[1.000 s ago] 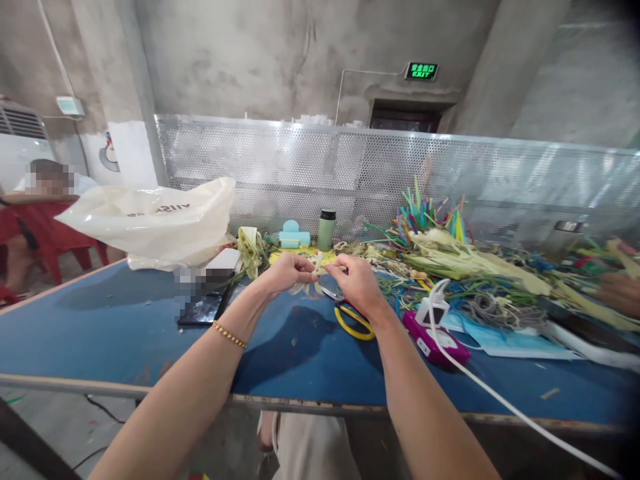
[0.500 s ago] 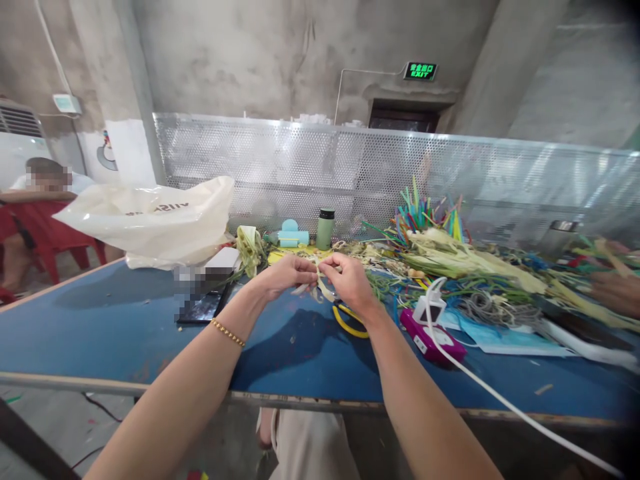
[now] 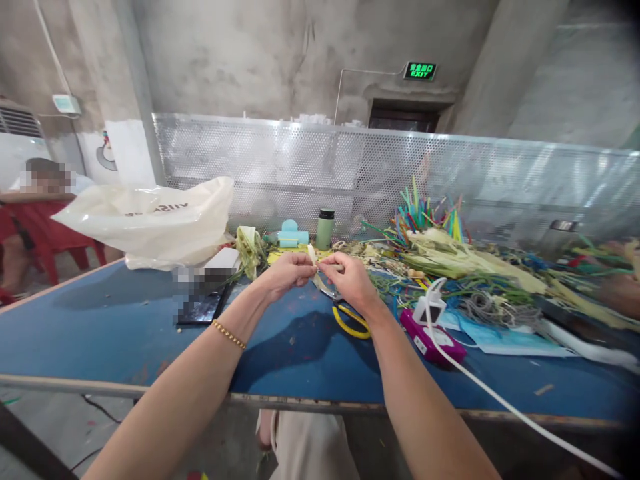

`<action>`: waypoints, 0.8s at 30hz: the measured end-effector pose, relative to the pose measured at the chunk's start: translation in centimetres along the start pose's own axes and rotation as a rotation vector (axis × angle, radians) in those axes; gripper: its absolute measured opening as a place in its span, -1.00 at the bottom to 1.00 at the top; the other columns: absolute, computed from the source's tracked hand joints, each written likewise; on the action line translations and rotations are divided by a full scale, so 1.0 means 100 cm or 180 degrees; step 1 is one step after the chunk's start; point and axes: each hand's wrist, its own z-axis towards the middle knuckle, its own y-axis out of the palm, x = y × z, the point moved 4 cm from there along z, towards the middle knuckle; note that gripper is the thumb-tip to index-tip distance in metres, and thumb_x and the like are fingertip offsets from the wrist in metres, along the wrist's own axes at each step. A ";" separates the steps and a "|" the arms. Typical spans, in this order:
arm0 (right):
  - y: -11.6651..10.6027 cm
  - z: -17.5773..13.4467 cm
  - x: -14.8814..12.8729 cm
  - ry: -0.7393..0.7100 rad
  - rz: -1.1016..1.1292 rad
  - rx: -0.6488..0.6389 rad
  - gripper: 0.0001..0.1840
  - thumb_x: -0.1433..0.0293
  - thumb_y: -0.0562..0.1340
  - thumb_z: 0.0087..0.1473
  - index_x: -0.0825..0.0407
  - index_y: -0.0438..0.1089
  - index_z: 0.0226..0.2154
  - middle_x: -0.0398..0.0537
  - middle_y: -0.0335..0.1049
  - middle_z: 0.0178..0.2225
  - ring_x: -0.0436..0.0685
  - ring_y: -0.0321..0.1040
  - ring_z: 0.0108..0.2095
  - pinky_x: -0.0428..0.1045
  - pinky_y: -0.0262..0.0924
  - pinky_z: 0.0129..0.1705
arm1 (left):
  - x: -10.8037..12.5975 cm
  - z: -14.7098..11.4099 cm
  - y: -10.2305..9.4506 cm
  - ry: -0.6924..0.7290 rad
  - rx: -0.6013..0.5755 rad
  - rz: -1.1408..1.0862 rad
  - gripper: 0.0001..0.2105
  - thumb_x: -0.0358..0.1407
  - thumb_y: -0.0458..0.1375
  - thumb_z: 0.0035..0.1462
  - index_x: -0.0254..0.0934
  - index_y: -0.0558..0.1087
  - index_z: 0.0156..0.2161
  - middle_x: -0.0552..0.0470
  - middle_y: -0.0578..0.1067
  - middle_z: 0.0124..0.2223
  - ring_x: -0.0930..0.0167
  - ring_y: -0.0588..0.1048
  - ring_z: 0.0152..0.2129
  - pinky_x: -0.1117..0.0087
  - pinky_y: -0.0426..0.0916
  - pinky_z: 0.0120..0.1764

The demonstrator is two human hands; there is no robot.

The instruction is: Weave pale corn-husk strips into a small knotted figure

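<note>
Pale strip [image 3: 311,254] points up above the blue surface [image 3: 100,333] — long axis near upright, tip tilted slightly left — with its lower part pinched in the left hand's [image 3: 290,272] fingers. Just beside, the right hand's [image 3: 354,280] fingers pinch a thin pale piece [image 3: 339,267] lying roughly sideways.

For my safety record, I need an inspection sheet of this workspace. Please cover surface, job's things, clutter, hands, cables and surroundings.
Surface: blue table; a few scraps near its front edge.
Job's things: pale strip, held above the table; scissors with yellow handles, by the right wrist.
Clutter: husks, bag, bottle, mask.
Hands: left hand and right hand both pinch the strip, fingertips close together.
Cables: white cable runs from a charger over the table's front edge; dark cord lower left.
Surroundings: perforated screen behind the table; lit exit sign; person at left; another's hand at right, blurred.
</note>
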 end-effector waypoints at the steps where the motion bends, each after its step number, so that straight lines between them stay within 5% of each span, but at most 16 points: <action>1: 0.000 0.000 0.001 0.0047 0.0021 0.0003 -0.77 0.23 0.22 0.06 0.06 0.44 -0.39 -0.14 0.39 -0.59 0.02 0.29 -0.57 -0.10 0.11 -0.52 | -0.001 0.000 0.000 -0.0002 -0.0005 0.0025 -0.81 -0.32 0.33 -0.12 -0.40 0.45 -0.44 0.14 0.30 -0.55 0.64 0.16 -0.69 0.50 -0.04 -0.58; 9: 0.005 -0.004 0.002 0.0322 -0.0099 -0.0039 -0.83 0.32 0.21 0.04 0.06 0.42 -0.48 -0.12 0.40 -0.65 0.04 0.36 -0.61 -0.11 0.17 -0.51 | -0.015 0.008 -0.006 0.0316 0.0450 0.0584 -0.75 -0.24 0.35 -0.15 -0.36 0.40 -0.50 0.13 0.34 -0.61 0.59 0.22 -0.71 0.49 0.01 -0.62; 24: 0.003 0.000 0.003 0.0125 -0.0239 0.0308 -0.86 0.37 0.21 0.03 0.02 0.37 -0.53 -0.12 0.44 -0.58 0.06 0.40 -0.53 -0.07 0.20 -0.39 | -0.010 0.007 -0.008 0.0310 0.0642 0.0278 -0.79 -0.29 0.36 -0.18 -0.39 0.46 -0.52 0.07 0.41 -0.59 0.60 0.22 -0.73 0.48 0.00 -0.62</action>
